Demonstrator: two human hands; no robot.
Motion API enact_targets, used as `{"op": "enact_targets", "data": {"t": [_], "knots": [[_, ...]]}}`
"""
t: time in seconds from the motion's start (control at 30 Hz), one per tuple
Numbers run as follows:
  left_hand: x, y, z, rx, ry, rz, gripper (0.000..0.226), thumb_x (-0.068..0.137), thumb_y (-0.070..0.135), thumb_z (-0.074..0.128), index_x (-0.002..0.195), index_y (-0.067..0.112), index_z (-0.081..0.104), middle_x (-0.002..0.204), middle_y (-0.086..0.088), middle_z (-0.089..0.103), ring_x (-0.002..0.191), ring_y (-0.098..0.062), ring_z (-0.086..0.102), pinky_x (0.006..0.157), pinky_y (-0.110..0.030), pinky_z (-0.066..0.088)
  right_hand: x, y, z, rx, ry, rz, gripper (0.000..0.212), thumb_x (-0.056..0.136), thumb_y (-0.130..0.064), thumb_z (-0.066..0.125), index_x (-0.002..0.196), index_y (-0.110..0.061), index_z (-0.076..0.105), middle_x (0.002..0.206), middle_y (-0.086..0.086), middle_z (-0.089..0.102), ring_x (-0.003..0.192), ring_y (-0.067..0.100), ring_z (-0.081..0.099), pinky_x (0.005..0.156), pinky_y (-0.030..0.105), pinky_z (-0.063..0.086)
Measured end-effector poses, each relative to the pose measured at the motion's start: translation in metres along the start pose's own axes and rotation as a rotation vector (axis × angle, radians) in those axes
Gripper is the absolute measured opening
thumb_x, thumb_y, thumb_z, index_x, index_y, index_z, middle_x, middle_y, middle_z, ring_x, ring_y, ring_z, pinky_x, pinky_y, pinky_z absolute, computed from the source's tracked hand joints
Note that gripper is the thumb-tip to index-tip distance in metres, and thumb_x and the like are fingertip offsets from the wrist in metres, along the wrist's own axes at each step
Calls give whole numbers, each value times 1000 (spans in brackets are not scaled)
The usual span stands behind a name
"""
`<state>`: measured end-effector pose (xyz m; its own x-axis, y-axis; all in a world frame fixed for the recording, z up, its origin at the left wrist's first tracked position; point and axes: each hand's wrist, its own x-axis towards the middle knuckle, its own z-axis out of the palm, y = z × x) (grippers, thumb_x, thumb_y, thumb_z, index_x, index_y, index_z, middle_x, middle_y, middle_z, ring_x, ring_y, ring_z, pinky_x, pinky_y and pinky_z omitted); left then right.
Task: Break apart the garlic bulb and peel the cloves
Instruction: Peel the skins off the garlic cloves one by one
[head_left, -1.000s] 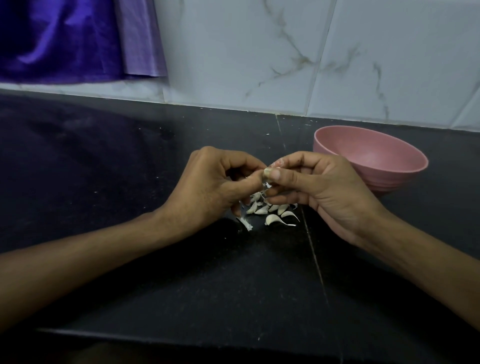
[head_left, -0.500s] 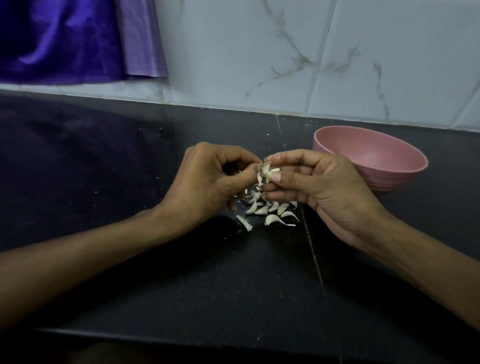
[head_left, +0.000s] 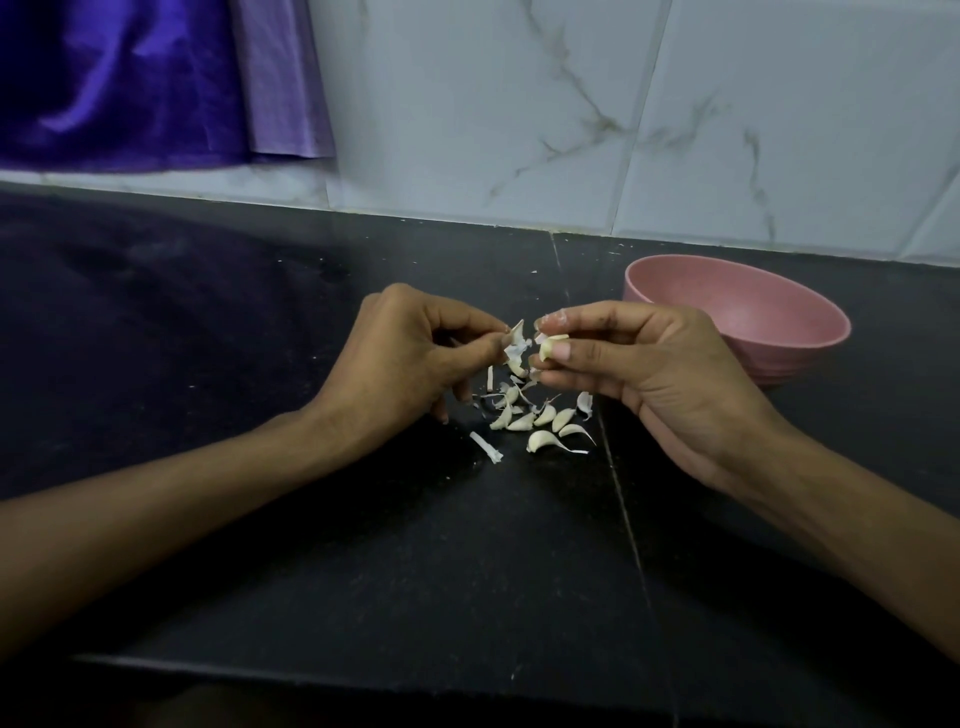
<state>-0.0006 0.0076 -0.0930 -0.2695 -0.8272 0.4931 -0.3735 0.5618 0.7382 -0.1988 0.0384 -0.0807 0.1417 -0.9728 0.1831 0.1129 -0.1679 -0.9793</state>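
Observation:
My right hand (head_left: 628, 374) pinches a small pale garlic clove (head_left: 548, 347) between thumb and fingertips, a little above the black counter. My left hand (head_left: 410, 358) pinches a strip of papery garlic skin (head_left: 515, 340) just to the left of the clove, with a small gap between skin and clove. Below both hands lies a pile of several garlic cloves (head_left: 540, 421) mixed with bits of skin. A loose scrap of skin (head_left: 487, 447) lies at the pile's near left.
A pink bowl (head_left: 779, 332) stands on the black counter (head_left: 260, 519) to the right of my right hand, near the tiled wall (head_left: 519, 130). A purple cloth (head_left: 145, 83) hangs at the back left. The counter's front edge runs along the bottom.
My hands have drawn apart. The skin has come off the clove and stays in my left hand, while the clove stays in my right.

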Motion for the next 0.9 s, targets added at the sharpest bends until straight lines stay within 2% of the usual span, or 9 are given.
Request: {"op": "enact_targets", "data": {"t": [0.17, 0.3, 0.43, 0.57, 0.7, 0.77, 0.83, 0.9], "knots": [[1, 2, 0, -8, 32, 13, 4, 85, 21, 73, 87, 20, 76, 51, 13, 64, 36, -7, 56, 37, -21, 45, -1, -1, 1, -10, 4, 4, 17, 78, 4, 68, 94, 3, 69, 82, 11, 72, 80, 24, 72, 78, 34, 61], [-1, 5, 0, -15, 45, 40, 16, 77, 29, 77, 81, 14, 77, 51, 8, 64, 37, -9, 57, 37, -23, 47, 0, -1, 0, -13, 7, 16, 13, 82, 11, 64, 91, 1, 67, 80, 11, 70, 81, 26, 72, 77, 34, 62], [0, 6, 0, -6, 54, 43, 22, 72, 33, 80, 76, 12, 75, 50, 8, 64, 37, -7, 56, 38, -20, 45, 1, -1, -1, -43, -9, -7, 24, 73, 1, 71, 96, -3, 69, 85, 12, 73, 77, 22, 71, 75, 31, 61], [1, 3, -1, -6, 73, 47, 22, 69, 36, 82, 73, 19, 68, 58, 10, 66, 38, -8, 56, 38, -19, 43, 2, 0, -4, -60, -24, -13, 37, 70, -3, 72, 106, -4, 68, 93, 13, 76, 82, 20, 72, 78, 28, 60], [2, -1, 0, -70, 17, 82, 13, 80, 24, 76, 91, 21, 70, 81, 3, 66, 43, -14, 57, 36, -30, 48, 2, 1, -4, -34, -37, -10, 44, 70, -2, 70, 114, -4, 64, 96, 15, 76, 84, 23, 73, 80, 29, 60], [2, -1, 1, -89, -12, 104, 20, 87, 14, 70, 105, 23, 71, 91, 4, 64, 47, -16, 58, 36, -34, 50, 3, 1, -4, -41, -34, -8, 46, 71, -3, 69, 116, -6, 62, 95, 15, 76, 83, 24, 74, 79, 30, 60], [2, -1, 1, -92, -46, 129, 24, 89, 12, 68, 111, 21, 71, 93, 5, 65, 48, -16, 59, 37, -34, 51, 3, 1, -3, -55, -33, -10, 50, 71, -4, 70, 120, -6, 60, 94, 16, 76, 80, 24, 74, 77, 30, 61], [1, 0, 2, -68, -69, 162, 22, 86, 18, 71, 108, 18, 73, 91, 6, 67, 47, -15, 59, 37, -34, 51, 2, 0, -2, -79, -36, -14, 52, 73, -3, 69, 123, -6, 58, 92, 16, 75, 78, 23, 72, 73, 30, 61]]}}
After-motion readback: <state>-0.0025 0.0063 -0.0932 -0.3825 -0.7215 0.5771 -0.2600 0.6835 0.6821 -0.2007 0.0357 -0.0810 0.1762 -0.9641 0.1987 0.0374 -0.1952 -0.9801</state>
